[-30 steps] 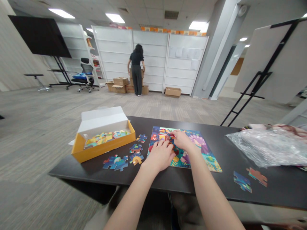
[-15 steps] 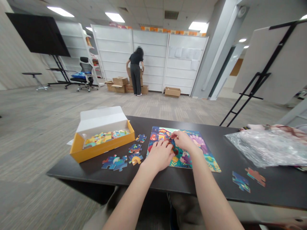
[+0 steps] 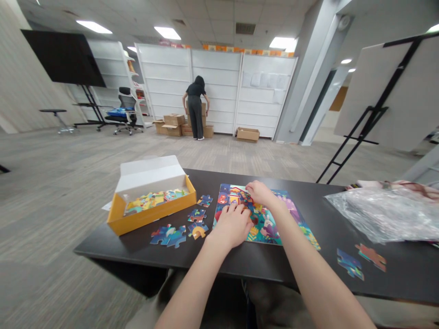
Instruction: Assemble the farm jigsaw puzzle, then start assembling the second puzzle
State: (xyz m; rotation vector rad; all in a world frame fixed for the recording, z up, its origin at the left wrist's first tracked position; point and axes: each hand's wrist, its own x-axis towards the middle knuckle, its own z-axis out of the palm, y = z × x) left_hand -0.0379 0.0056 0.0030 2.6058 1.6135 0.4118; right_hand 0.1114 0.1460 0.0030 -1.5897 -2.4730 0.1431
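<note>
A colourful puzzle picture (image 3: 267,228) lies on the dark table (image 3: 219,262). My left hand (image 3: 235,225) rests on its left part, fingers slightly apart and palm down. Over the upper middle of the picture, my right hand (image 3: 259,193) has its fingers bent and pressed together; what they grip, if anything, is too small to name. Several loose puzzle pieces (image 3: 168,235) lie left of the picture. To the far right are a blue piece (image 3: 350,263) and a reddish-brown piece (image 3: 371,257).
An open yellow box (image 3: 154,213) with more pieces stands at the table's left. Clear plastic packaging (image 3: 380,214) lies at the right. Beyond the table, a person (image 3: 195,107) bends over cardboard boxes (image 3: 173,123); an easel board (image 3: 380,100) stands at the right.
My right hand has shifted slightly up across the picture, away from my left hand, uncovering some of the middle. My left hand stays on the picture. The whole view has shifted slightly.
</note>
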